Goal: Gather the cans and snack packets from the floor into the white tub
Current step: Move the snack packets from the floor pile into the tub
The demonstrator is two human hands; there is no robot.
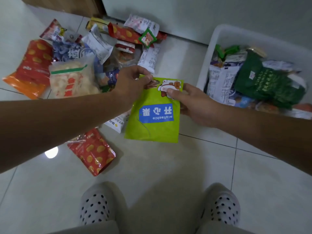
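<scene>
Left hand (133,80) has its fingers curled, pinching the top left corner of the lime green pistachio packet (155,119). Right hand (194,105) is partly closed on the packet's upper right edge, thumb pressed on the front and fingers behind. The packet is held by both hands above the floor, between the pile and the tub, with its print upside down to the camera

Left of the hands, a pile of snack packets lies on the floor:
- a red-orange bag (33,65) at far left
- a clear bag of pale crackers (72,80) just beside it
- more red, white and blue wrappers heaped behind, overlapping
- a red pouch (92,151) lying apart, nearer the feet
- a white packet (116,124) partly hidden under the left forearm

The white tub (209,53) sits at right on the floor, already holding packets. A dark green bag (263,81) lies on top, a white printed packet (219,81) leans at the left wall, and green and orange wrappers show around them

The floor (168,166) is glossy pale tile with dark grout lines and a bright light reflection (51,152) at left. Wooden furniture (67,4) stands top left, with a white wall (168,14) behind the pile. Two polka-dot slippers (94,205) are at the bottom
</scene>
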